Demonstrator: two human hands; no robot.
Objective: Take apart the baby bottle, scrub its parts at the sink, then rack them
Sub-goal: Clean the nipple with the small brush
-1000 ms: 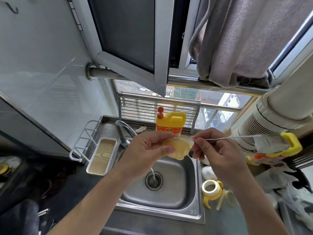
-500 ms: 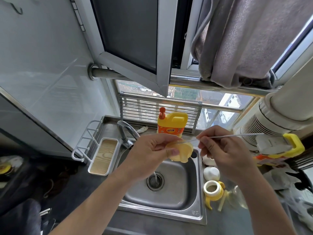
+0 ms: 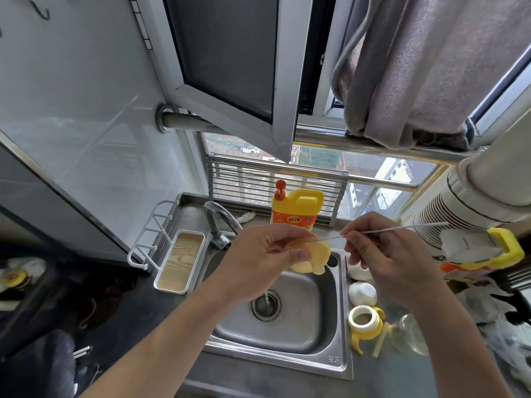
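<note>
Hands held above a steel sink (image 3: 304, 334), seen from behind the person's shoulders. The left hand (image 3: 264, 254) has its fingers and thumb curled round a soft, pale-yellow, translucent bottle part (image 3: 314, 258), which hangs in the air over the rear of the basin, just in front of the faucet (image 3: 219, 222). The right hand (image 3: 385, 254) pinches a thin white brush (image 3: 402, 228) between thumb and forefinger, with the other fingers loosely curled below. From that pinch the stem runs up and to the right. Its short end reaches across to the bottle part at the left fingertips, but whether the tip sits inside the part cannot be told.

A thin stream of water (image 3: 265, 297) falls onto the drain (image 3: 266, 307). On the counter to the right of the basin lie a white dome-shaped piece (image 3: 362, 293), a yellow collar with handles (image 3: 366, 323) standing mouth up, and beside it a clear bottle body (image 3: 411, 334) on its side. A yellow detergent jug (image 3: 297, 208) stands behind the sink against the window rail. A white tray with a wood-grain base (image 3: 179, 259) sits left of the faucet. A grey towel (image 3: 431, 67) hangs on the bar overhead.
</note>
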